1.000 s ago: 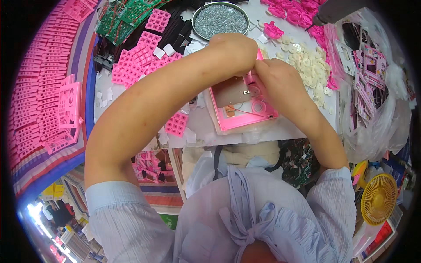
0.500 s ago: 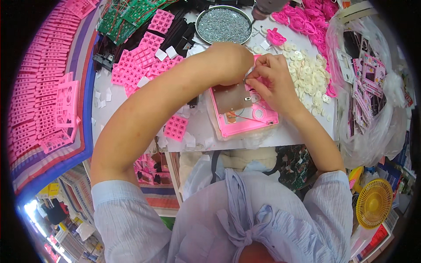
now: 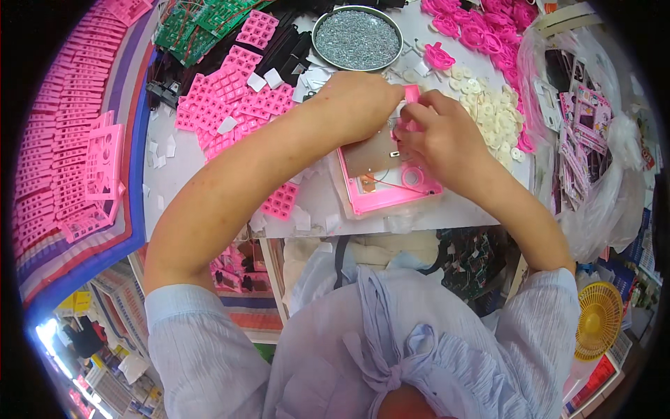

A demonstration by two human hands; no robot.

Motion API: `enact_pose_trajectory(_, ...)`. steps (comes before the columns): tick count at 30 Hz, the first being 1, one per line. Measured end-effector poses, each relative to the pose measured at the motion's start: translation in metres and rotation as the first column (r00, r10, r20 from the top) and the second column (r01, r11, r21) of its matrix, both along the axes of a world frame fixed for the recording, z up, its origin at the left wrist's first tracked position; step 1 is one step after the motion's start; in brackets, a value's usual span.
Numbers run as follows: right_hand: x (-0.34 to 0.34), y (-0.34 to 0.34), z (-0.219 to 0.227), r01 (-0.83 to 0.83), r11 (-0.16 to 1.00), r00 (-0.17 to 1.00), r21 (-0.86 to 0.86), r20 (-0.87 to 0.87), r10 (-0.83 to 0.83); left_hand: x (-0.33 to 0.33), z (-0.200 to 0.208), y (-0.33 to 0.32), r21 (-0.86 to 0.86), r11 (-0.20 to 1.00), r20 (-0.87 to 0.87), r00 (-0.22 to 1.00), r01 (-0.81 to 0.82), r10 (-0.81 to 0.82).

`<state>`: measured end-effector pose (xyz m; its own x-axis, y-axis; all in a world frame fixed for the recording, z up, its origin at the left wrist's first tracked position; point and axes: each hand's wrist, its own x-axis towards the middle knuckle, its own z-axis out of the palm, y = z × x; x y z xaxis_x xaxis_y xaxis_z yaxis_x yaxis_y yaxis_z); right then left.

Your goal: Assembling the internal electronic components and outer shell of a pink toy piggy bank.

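A pink plastic casing (image 3: 377,204) lies open on the white table, with a brown circuit board (image 3: 364,159) set inside it and thin wires by its near edge. Across the casing's far part reaches my left hand (image 3: 368,103); the back of the hand covers its fingers, so what they hold is hidden. My right hand (image 3: 447,136) is over the casing's right side, thumb and fingers bent together by the board's right edge. Whatever is between these fingertips is too small to make out.
Beyond my hands stands a round tray (image 3: 357,38) of small screws. Pink keypads (image 3: 234,94) lie left, cream round parts (image 3: 492,115) right. Pink frames (image 3: 52,140) are stacked far left; a clear plastic bag (image 3: 593,160) of printed panels is at right.
My right hand has shifted slightly, with its fingers bent further over the casing. The left hand has moved a little downward. A dark tool hanging above the screw tray has left the view.
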<state>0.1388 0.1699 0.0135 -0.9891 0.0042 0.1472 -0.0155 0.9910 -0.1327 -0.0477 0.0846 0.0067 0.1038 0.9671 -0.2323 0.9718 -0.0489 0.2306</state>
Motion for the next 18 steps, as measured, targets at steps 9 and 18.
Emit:
enact_pose_trajectory(9,0.004,-0.008,-0.015,0.045,0.984,0.984,-0.172,-0.164,-0.074,-0.003,-0.017,-0.021,0.278,0.946,0.235,0.967,-0.164,0.098)
enact_pose_trajectory(18,0.006,-0.012,-0.004,0.048,0.967,0.991,-0.251,-0.110,-0.078,-0.034,0.003,-0.048,0.376,0.674,0.316,0.772,-0.636,0.552)
